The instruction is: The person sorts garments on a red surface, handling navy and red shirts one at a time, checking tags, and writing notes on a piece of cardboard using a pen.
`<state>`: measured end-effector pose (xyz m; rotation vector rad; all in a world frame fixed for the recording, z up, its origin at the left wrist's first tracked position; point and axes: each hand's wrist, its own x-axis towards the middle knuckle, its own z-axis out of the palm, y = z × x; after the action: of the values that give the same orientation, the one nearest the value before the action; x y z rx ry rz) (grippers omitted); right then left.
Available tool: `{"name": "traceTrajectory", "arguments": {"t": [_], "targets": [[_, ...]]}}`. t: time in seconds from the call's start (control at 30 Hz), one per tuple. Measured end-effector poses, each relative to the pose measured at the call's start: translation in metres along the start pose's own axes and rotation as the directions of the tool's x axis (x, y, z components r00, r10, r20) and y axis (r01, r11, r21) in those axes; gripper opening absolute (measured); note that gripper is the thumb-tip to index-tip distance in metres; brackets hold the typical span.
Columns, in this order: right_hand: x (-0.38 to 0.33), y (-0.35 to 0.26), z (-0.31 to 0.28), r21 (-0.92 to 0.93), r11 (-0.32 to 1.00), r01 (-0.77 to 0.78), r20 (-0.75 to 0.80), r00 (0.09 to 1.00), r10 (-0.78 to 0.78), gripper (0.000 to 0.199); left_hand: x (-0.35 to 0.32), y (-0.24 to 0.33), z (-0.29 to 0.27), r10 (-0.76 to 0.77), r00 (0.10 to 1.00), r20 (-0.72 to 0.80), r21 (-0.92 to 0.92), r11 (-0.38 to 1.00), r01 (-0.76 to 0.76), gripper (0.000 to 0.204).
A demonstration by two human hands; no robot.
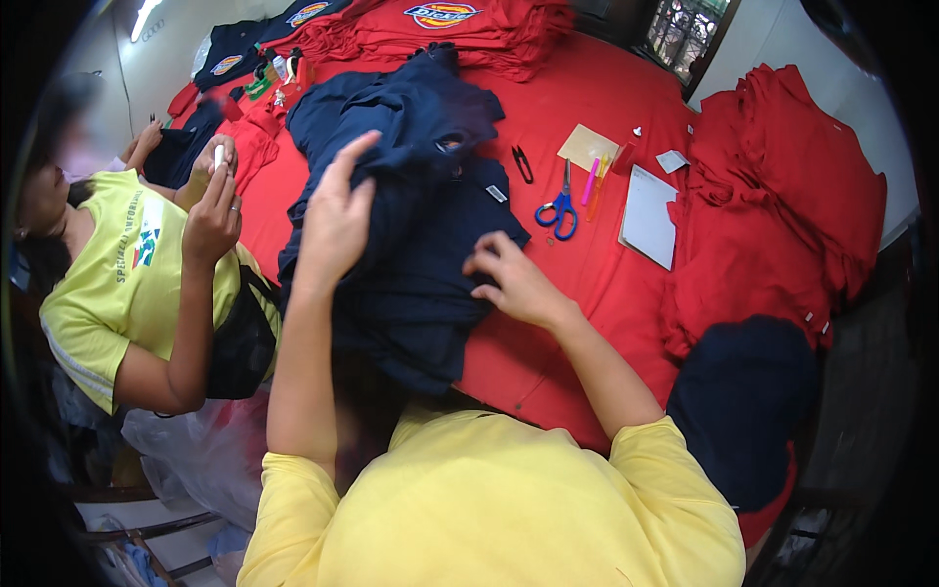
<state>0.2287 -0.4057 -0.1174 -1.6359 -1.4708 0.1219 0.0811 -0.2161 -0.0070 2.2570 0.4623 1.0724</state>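
Observation:
Dark navy garments (416, 240) lie bunched in a heap on the red-covered table in front of me. My left hand (337, 215) is raised over the heap's left side, fingers apart, with nothing seen in it. At the heap's right edge, my right hand (518, 279) hovers on or just above the navy cloth. Its fingers are loosely bent and spaced apart, and I cannot tell whether they touch the fabric. A small white label (497, 194) shows on the cloth beyond that hand.
Blue-handled scissors (558, 212), black thread snips (523, 164), a pink marker (591, 182) and a white notepad (648, 217) lie right of the heap. Red garments (773, 196) pile up far right. At left, a co-worker in yellow (147, 264) holds up a small white object.

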Motion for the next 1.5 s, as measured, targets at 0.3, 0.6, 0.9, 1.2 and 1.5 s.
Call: {"name": "traceTrajectory", "arguments": {"t": [0.3,0.6,0.9,1.2,1.5], "targets": [[0.040,-0.035,-0.002,-0.044,0.986,0.162,-0.250,0.953,-0.168,0.013,-0.041,0.036,0.028,0.059,0.941,0.332,0.394,0.898,-0.195,0.039],[-0.010,0.031,0.016,-0.017,0.989,-0.145,0.091,0.985,0.146,0.019,0.000,-0.014,-0.023,0.052,0.949,0.311,0.027,0.998,-0.064,0.019],[0.034,-0.032,-0.008,0.247,0.964,-0.097,0.017,0.995,0.096,0.016,-0.024,-0.025,0.034,0.110,0.993,-0.045,0.402,0.912,-0.083,0.022],[0.024,-0.010,-0.018,0.084,0.991,-0.104,-0.072,0.991,0.111,0.015,-0.059,0.014,0.032,0.177,0.920,0.351,0.261,0.925,-0.278,0.026],[0.012,0.007,-0.039,0.185,0.898,-0.400,0.002,0.913,0.407,0.011,-0.041,-0.012,0.044,0.072,0.990,0.124,0.343,0.933,-0.111,0.016]]}}
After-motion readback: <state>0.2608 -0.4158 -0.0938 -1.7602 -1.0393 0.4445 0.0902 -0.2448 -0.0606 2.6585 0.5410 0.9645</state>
